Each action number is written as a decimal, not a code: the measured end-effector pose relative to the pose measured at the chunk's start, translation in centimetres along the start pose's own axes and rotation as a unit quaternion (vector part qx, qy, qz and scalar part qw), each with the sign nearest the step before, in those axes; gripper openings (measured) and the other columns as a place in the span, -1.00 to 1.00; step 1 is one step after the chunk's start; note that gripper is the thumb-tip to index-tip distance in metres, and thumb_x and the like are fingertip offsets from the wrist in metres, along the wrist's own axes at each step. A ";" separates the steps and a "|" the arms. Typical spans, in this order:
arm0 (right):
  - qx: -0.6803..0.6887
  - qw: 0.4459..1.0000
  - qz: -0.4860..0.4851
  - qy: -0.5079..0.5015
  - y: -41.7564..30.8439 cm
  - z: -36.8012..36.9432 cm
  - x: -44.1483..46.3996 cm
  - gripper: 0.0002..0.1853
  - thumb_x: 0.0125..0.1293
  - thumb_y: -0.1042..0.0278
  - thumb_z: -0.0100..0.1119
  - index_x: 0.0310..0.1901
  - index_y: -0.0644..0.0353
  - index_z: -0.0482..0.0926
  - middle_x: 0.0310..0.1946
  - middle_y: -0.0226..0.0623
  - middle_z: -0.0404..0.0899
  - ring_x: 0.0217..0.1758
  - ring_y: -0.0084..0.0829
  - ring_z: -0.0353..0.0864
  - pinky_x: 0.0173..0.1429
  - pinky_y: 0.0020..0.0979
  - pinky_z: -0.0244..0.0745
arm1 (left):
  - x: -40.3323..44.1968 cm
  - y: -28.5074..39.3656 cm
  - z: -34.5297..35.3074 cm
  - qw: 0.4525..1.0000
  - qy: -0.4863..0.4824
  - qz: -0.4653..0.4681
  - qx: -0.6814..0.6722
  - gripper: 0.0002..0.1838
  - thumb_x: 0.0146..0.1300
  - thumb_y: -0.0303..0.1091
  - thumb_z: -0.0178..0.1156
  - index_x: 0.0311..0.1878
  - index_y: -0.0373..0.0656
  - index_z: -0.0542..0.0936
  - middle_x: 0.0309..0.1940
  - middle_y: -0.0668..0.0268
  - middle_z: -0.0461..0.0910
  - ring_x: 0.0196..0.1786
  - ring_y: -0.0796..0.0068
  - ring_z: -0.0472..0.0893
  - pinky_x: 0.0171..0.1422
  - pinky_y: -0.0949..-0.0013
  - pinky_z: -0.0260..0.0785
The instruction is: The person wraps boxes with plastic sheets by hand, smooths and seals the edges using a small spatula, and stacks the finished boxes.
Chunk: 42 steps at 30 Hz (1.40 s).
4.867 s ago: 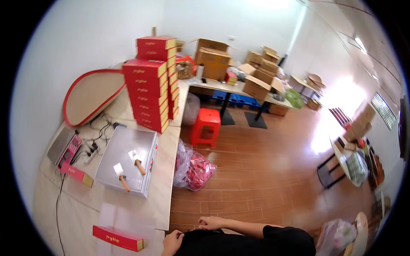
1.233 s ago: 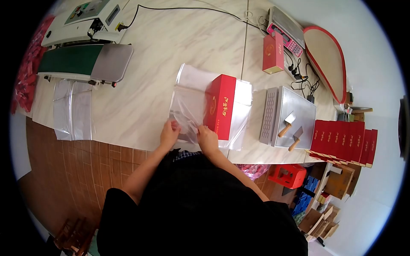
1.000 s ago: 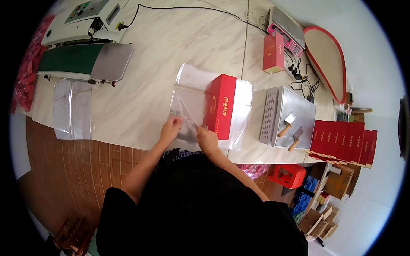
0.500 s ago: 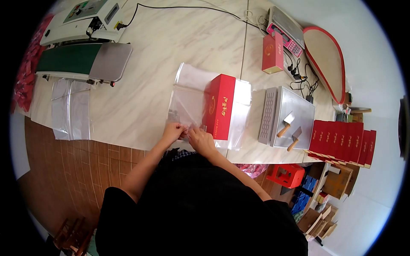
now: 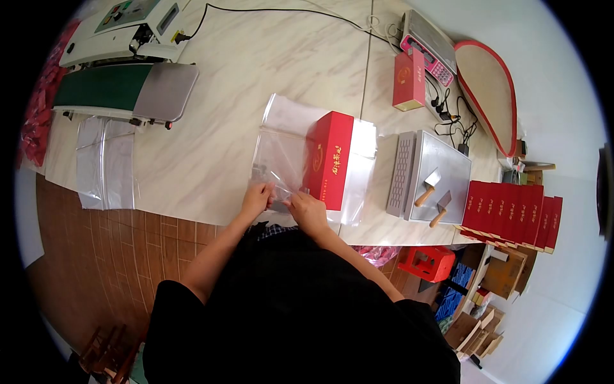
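Note:
Near the table's front edge, my left hand [image 5: 258,200] and my right hand [image 5: 307,211] pinch the near edge of a clear plastic bag [image 5: 278,163], a short way apart. Both hands are closed on the thin film. A red box [image 5: 334,160] with gold lettering lies to the right of the bag, just beyond my right hand. Beneath the box and the bag is a stack of clear bags [image 5: 362,150]. How far the film reaches over the box's left side is hard to make out.
At the upper left stands a sealing machine [image 5: 121,89] with a green belt. More clear bags [image 5: 105,166] hang over the table edge. To the right, a metal case [image 5: 441,176] carries two wooden-handled scrapers [image 5: 430,187], beside several red boxes [image 5: 505,211]. A smaller red box [image 5: 408,80] stands behind.
My hands have moved apart from each other, the left one slightly left and the right one slightly right. Film now stretches between them. The red box has stayed in place.

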State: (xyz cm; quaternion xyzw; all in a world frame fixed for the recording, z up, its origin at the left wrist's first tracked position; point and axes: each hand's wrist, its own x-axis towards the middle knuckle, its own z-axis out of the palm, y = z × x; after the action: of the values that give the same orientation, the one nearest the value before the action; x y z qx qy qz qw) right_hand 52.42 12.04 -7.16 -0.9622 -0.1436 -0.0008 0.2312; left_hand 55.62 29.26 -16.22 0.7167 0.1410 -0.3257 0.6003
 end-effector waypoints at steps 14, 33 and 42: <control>0.004 0.976 0.198 0.093 1.4 -3.5 -6.9 -0.68 0.27 0.34 0.26 -0.58 0.18 0.40 -0.59 -0.20 0.50 -0.58 -0.11 0.52 -0.50 -0.17 0.38 | 0.1 -2.3 -1.7 0.956 0.086 0.057 0.274 -0.75 0.36 -0.15 0.15 -0.24 -0.15 0.61 -0.40 0.25 0.65 -0.32 0.32 0.66 -0.18 0.24 0.48; 0.102 0.919 0.381 0.016 2.9 -1.1 -10.9 -0.49 0.50 0.10 -0.06 -0.55 0.22 0.61 -0.61 -0.09 0.58 -0.53 -0.04 0.60 -0.33 -0.11 0.45 | 2.6 7.2 8.3 0.959 -0.070 0.220 0.162 -0.21 0.29 0.05 0.23 0.38 -0.36 0.30 0.25 -0.11 0.46 0.30 0.00 0.48 0.37 0.11 0.31; 0.027 0.938 0.302 0.170 3.6 -3.9 -5.7 -0.84 0.32 0.36 0.16 -0.14 0.25 0.55 -0.16 -0.05 0.57 -0.10 -0.03 0.54 0.00 -0.13 0.47 | 2.9 8.4 9.0 0.968 -0.111 0.210 0.081 -0.43 0.25 -0.14 0.30 0.22 -0.23 0.39 0.01 0.08 0.61 0.07 0.18 0.62 0.22 0.18 0.43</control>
State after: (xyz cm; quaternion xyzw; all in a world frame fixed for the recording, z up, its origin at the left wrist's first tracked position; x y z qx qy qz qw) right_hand 48.17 5.66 -5.73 -0.9391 0.1953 -0.0906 0.2678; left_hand 60.11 18.15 -12.16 0.7359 -0.1076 -0.2804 0.6068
